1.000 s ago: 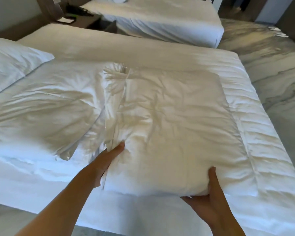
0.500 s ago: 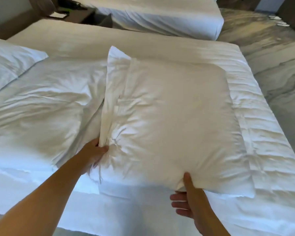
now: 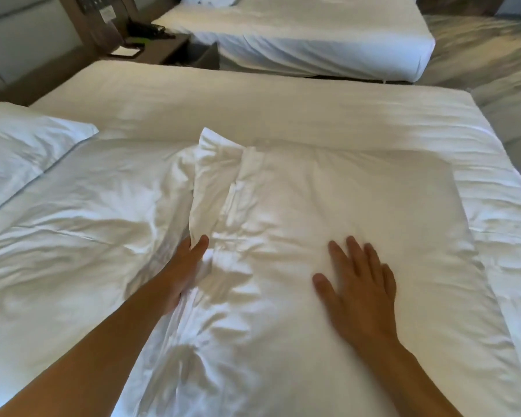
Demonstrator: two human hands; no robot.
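Risks first. The bed is soft and its cover is already rumpled, so a hard push could slide the pillow over the near edge, where its corner sits close to us. We judge that the bigger worry. The neighbouring pillow lies touching on the left. If we shove sideways, the two bunch together and the crease between them deepens. The loose flap of the case stands up at the open end. If we smooth without tucking it, it may spring back out and leave the end untidy.

The pillow lies flat across the middle of the bed, long side running away from us, in a white case. It looks plump on the right and heavily wrinkled towards the open left end, where the fabric gathers in folds.

Our right grip rests palm down on the top face, fingers spread and straight, holding nothing. Our left grip is edge-on in the fold at the flap's base, with thumb and fingers straight. It presses the cloth rather than clasping it.
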